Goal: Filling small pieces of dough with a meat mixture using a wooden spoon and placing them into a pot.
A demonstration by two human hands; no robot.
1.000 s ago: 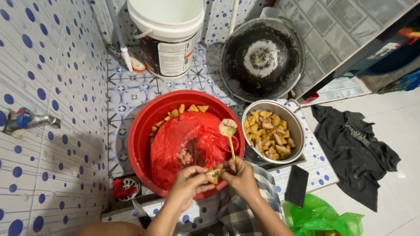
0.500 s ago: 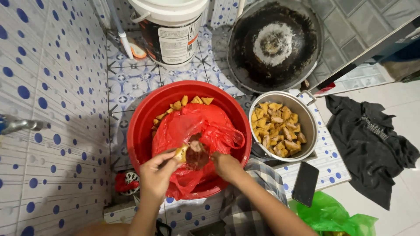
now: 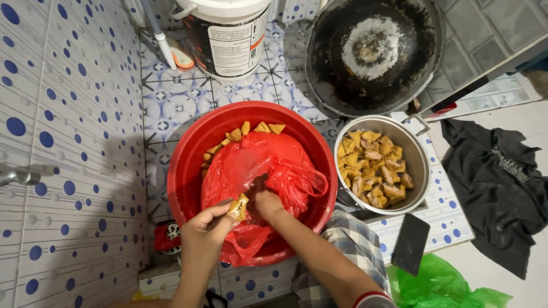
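Two tubs of tofu pieces: red basin, steel pot; left hand grip clamped on one piece, right's hidden

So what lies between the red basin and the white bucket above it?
Head view: only bare patterned floor tile separates the red basin from the white bucket; nothing rests on that stretch.

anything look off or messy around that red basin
Nothing is spilled. Two oddities: a dark cloth lies crumpled on the floor right of the metal pot of fried pieces, and a black phone sits on the tiled ledge's edge. The round red plastic basin sits level.
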